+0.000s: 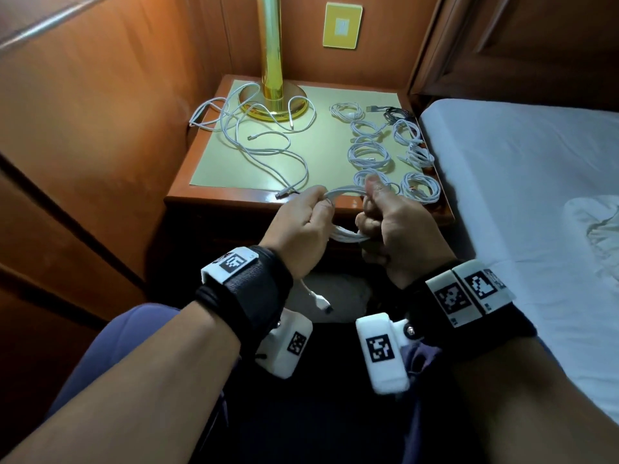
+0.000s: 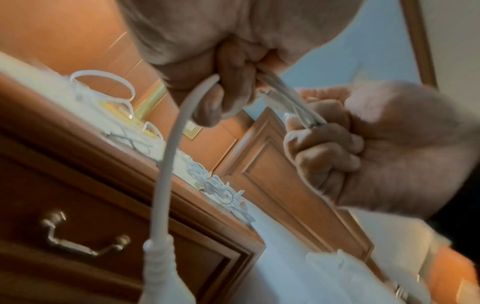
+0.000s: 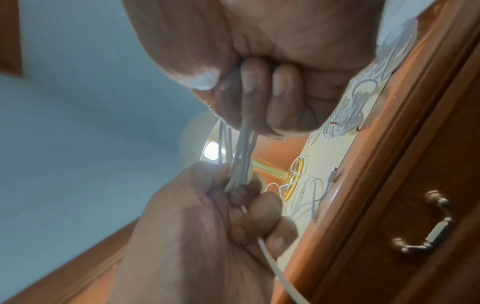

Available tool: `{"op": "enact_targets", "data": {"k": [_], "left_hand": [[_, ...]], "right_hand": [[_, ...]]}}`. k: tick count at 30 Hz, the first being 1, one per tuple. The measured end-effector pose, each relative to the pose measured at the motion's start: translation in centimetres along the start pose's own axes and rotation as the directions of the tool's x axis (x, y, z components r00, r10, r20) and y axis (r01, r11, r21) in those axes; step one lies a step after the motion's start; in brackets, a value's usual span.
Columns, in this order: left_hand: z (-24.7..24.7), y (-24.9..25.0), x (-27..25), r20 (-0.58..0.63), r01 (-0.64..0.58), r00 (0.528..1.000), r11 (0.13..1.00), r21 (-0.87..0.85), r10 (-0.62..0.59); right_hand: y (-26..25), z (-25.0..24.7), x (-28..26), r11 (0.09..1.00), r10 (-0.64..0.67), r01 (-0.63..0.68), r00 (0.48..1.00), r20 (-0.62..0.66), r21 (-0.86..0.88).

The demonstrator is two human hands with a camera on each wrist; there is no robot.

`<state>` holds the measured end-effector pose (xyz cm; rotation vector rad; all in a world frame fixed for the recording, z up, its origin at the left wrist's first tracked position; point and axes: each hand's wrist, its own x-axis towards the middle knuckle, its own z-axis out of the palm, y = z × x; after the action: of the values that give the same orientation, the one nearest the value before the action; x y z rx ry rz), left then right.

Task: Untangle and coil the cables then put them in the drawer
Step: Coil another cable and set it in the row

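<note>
Coiling mid-task
Both hands (image 1: 303, 226) (image 1: 392, 229) grip-clamped on coil (image 1: 345, 192); bundles (image 1: 392, 152) at 2 o'clock, loose cables (image 1: 261, 142) at 11, drawer (image 2: 78, 226) closed.

gold lamp (image 1: 272, 61) (wall plate (image 1: 342, 25) behind), bed (image 1: 522, 169).

The nightstand (image 1: 214, 195) at mid-frame is reddish wood with a glossy varnish along its edge, topped by a matt pale-green mat (image 1: 301, 152) that looks like paper or vinyl, can't tell which. The lamp pole (image 1: 269, 45) up top is shiny brass-look metal. The cables (image 1: 264, 139) are smooth white plastic, slightly satin. The drawer handle (image 2: 83, 236) at lower left of the left wrist view is dull worn metal. The bed sheet (image 1: 522, 169) on the right is soft matt cloth.
</note>
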<state>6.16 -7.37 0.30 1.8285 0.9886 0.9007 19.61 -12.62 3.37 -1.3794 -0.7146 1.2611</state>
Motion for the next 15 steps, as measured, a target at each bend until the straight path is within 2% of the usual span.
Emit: {"op": "enact_targets", "data": {"k": [2, 3, 11, 15], "left_hand": [[0.1, -0.5, 1.7, -0.02, 0.052, 0.998, 0.973, -0.226, -0.058], [-0.1, -0.7, 2.5, -0.024, 0.059, 0.997, 0.958, -0.28, -0.069], [-2.0, -2.8, 8.5, -0.162, 0.015, 0.984, 0.941, -0.338, -0.073], [-2.6, -3.6, 9.4, -0.173, 0.008, 0.983, 0.945, -0.327, -0.068]], "right_hand": [[-0.9, 0.0, 1.8, 0.999, 0.011, -0.011, 1.0, 0.004, 0.03], [-1.3, 0.1, 2.8, 0.999, 0.008, -0.009, 1.0, 0.008, 0.04], [-3.2, 0.8, 8.8, 0.996, -0.017, 0.012, 0.998, 0.053, 0.092], [-3.0, 0.4, 9.8, 0.993, -0.024, 0.017, 0.998, 0.055, 0.121]]}}
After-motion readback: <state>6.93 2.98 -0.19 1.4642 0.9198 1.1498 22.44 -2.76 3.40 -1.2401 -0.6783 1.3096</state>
